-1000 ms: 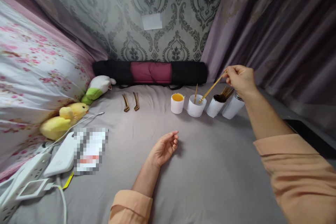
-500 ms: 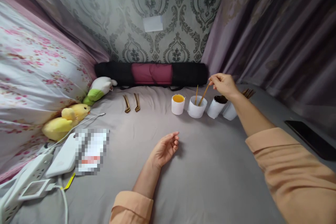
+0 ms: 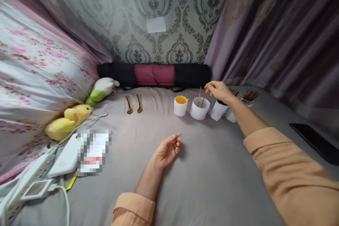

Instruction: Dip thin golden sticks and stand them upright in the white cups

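Note:
My right hand (image 3: 219,91) reaches over the row of cups, thumb and fingertips pinching the top of a thin wooden stick (image 3: 203,100). That stick's lower end stands in a wide white cup (image 3: 200,113), where a second wooden stick (image 3: 200,93) leans. Left of it is a white cup with a yellow inside (image 3: 180,109). To the right, partly behind my hand and forearm, are a white cup with a dark rim (image 3: 218,111) and another white cup (image 3: 231,115). Brown sticks (image 3: 250,96) bunch behind them. My left hand (image 3: 167,150) rests palm-up on the grey sheet, fingers loosely curled, holding nothing.
Two bent brass-coloured pieces (image 3: 139,104) lie left of the cups. A long black and maroon bag (image 3: 154,74) runs along the wall. Plush toys (image 3: 67,122), a power strip (image 3: 29,183) and a white power bank (image 3: 64,157) are at left; a black phone (image 3: 315,143) lies at right.
My right hand has moved slightly left and down, and the held stick has come more upright and lower in the wide cup. My left hand stays put.

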`<action>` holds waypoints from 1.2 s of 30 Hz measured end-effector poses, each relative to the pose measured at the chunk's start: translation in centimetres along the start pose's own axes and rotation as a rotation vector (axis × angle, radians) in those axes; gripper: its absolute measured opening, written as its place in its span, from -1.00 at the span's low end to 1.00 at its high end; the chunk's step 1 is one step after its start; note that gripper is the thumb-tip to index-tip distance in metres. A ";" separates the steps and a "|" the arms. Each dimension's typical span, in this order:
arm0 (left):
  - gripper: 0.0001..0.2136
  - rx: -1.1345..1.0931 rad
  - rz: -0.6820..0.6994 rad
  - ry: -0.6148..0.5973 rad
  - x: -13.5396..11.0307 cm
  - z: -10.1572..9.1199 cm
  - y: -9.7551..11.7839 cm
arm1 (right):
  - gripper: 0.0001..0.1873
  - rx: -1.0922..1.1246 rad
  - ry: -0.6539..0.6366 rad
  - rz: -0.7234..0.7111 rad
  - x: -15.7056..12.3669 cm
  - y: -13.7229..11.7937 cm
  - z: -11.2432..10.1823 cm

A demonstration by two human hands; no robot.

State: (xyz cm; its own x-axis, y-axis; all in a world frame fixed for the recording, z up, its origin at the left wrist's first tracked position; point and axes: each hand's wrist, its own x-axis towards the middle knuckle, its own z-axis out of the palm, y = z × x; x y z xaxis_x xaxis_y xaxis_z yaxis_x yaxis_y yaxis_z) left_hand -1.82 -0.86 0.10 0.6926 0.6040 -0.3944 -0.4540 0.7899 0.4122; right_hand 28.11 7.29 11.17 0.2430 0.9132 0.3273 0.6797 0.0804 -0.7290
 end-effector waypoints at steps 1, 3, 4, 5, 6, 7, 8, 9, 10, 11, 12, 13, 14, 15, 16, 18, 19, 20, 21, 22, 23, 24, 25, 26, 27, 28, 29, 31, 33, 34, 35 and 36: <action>-0.82 -0.001 0.001 -0.003 0.0 0.0 0.0 | -0.81 -0.001 -0.006 0.005 0.0 0.1 0.1; -0.82 -0.001 0.002 -0.006 0.1 -0.1 0.0 | -0.82 -0.007 -0.017 0.014 0.1 0.3 0.2; -0.81 -0.001 0.001 -0.007 0.1 -0.1 0.0 | -0.82 -0.010 -0.021 0.016 0.1 0.4 0.2; -0.81 -0.001 0.001 -0.006 0.1 -0.1 0.0 | -0.82 -0.013 -0.022 0.017 0.2 0.5 0.2; -0.81 -0.001 0.000 -0.004 0.1 -0.2 0.0 | -0.81 -0.016 -0.025 0.019 0.2 0.6 0.3; -0.81 -0.001 -0.001 -0.002 0.1 -0.2 0.0 | -0.81 -0.018 -0.026 0.022 0.2 0.7 0.3; -0.81 -0.002 -0.002 -0.002 0.1 -0.2 0.0 | -0.81 -0.019 -0.029 0.026 0.3 0.8 0.4; -0.81 -0.002 -0.002 -0.003 0.1 -0.2 0.0 | -0.81 -0.020 -0.031 0.033 0.3 0.9 0.4; -0.81 -0.003 -0.003 -0.004 0.1 -0.2 0.0 | -0.81 -0.021 -0.032 0.040 0.3 1.0 0.5; -0.81 -0.002 -0.002 -0.004 0.1 -0.2 0.0 | -0.81 -0.022 -0.030 0.048 0.3 1.0 0.6; -0.81 0.000 0.000 -0.004 0.1 -0.2 0.0 | -0.81 -0.023 -0.028 0.055 0.3 1.1 0.7; -0.81 0.002 0.001 -0.002 0.1 -0.1 0.0 | -0.81 -0.025 -0.025 0.063 0.3 1.1 0.7; -0.81 0.003 0.001 0.001 0.1 -0.1 0.0 | -0.81 -0.026 -0.022 0.070 0.4 1.2 0.8; -0.81 0.003 0.001 0.004 0.1 -0.1 0.0 | -0.80 -0.026 -0.017 0.075 0.4 1.2 0.9; -0.82 0.002 0.000 0.006 0.1 0.0 0.0 | -0.80 -0.025 -0.015 0.078 0.4 1.2 1.0; -0.82 -0.002 -0.004 0.010 0.1 0.0 0.0 | -0.80 -0.025 -0.011 0.078 0.5 1.2 1.1; -0.82 -0.004 -0.006 0.010 0.0 0.1 0.1 | -0.80 -0.026 -0.011 0.079 0.6 1.2 1.1; -0.83 -0.005 -0.005 0.008 0.0 0.1 0.1 | -0.80 -0.028 -0.011 0.083 0.6 1.2 1.1; -0.83 -0.005 -0.005 0.006 0.0 0.1 0.1 | -0.80 -0.032 -0.011 0.089 0.7 1.2 1.1; -0.83 -0.005 -0.004 0.003 0.0 0.1 0.1 | -0.80 -0.037 -0.010 0.096 0.7 1.2 1.2; -0.83 -0.005 -0.001 0.001 0.1 0.1 0.1 | -0.80 -0.042 -0.006 0.102 0.7 1.3 1.2; -0.83 -0.005 0.000 0.000 0.1 0.0 0.1 | -0.80 -0.046 -0.002 0.106 0.7 1.3 1.2; -0.83 -0.005 0.001 0.001 0.1 0.0 0.0 | -0.80 -0.049 0.003 0.106 0.8 1.3 1.2; -0.83 -0.005 0.001 0.003 0.1 0.0 0.0 | -0.79 -0.051 0.008 0.106 0.8 1.3 1.3; -0.83 -0.005 0.001 0.004 0.1 0.0 0.0 | -0.79 -0.052 0.011 0.105 0.8 1.3 1.3; -0.83 -0.005 0.002 0.004 0.1 0.0 0.0 | -0.79 -0.054 0.013 0.105 0.9 1.4 1.3; -0.83 -0.004 0.002 0.005 0.1 0.0 0.0 | -0.79 -0.058 0.016 0.107 1.0 1.4 1.4; -0.83 -0.005 0.004 0.007 0.0 0.0 0.1 | -0.78 -0.068 0.022 0.114 1.1 1.5 1.5; -0.84 -0.006 0.001 0.011 0.0 0.0 0.1 | -0.78 -0.078 0.026 0.120 1.2 1.7 1.6; -0.84 -0.006 -0.001 0.011 0.0 0.1 0.1 | -0.78 -0.082 0.028 0.124 1.2 1.7 1.6; -0.84 -0.007 -0.002 0.012 0.0 0.1 0.1 | -0.78 -0.084 0.027 0.126 1.2 1.8 1.7; -0.84 -0.007 -0.004 0.013 0.0 0.1 0.1 | -0.79 -0.086 0.025 0.125 1.3 1.9 1.7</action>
State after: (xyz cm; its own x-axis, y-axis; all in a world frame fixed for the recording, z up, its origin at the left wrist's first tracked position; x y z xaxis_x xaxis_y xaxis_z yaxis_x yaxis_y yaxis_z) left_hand -1.78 -0.79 0.19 0.6868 0.6022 -0.4070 -0.4553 0.7929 0.4049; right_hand 28.52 9.29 9.21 0.3459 0.9037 0.2522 0.6995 -0.0692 -0.7113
